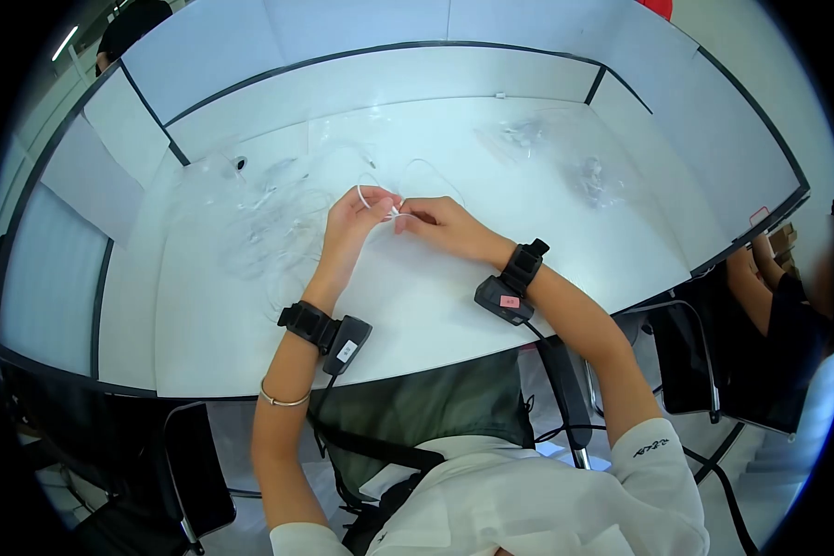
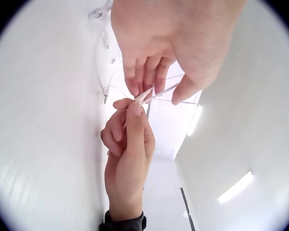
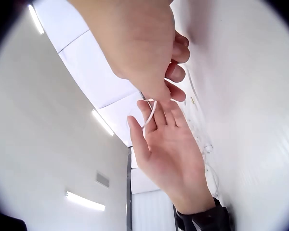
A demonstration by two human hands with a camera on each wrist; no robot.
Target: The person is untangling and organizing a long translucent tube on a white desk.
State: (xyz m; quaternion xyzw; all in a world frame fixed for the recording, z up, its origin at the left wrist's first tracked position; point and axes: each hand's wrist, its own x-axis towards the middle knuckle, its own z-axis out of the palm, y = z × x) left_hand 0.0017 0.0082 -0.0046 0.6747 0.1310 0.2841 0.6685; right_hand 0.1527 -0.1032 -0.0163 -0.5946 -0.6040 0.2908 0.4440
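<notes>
Above the white table, both hands meet at a thin white cable (image 2: 143, 96). My right hand (image 1: 449, 227) pinches it between thumb and forefinger, with the other fingers curled in. My left hand (image 1: 347, 222) has its palm turned up and its fingers loosely extended, as the right wrist view shows. Its fingertips are right at the pinched part, and a curved stretch of the cable (image 3: 153, 114) passes between its thumb and fingers. The fingers partly hide the cable's pinched end.
More white cables and clear plastic bags (image 1: 273, 227) lie spread on the table's left side. Two clear bags with contents (image 1: 521, 137) (image 1: 598, 181) lie at the back right. Low partition panels (image 1: 380, 79) enclose the table's back and sides. Another person's arm (image 1: 751, 283) shows at far right.
</notes>
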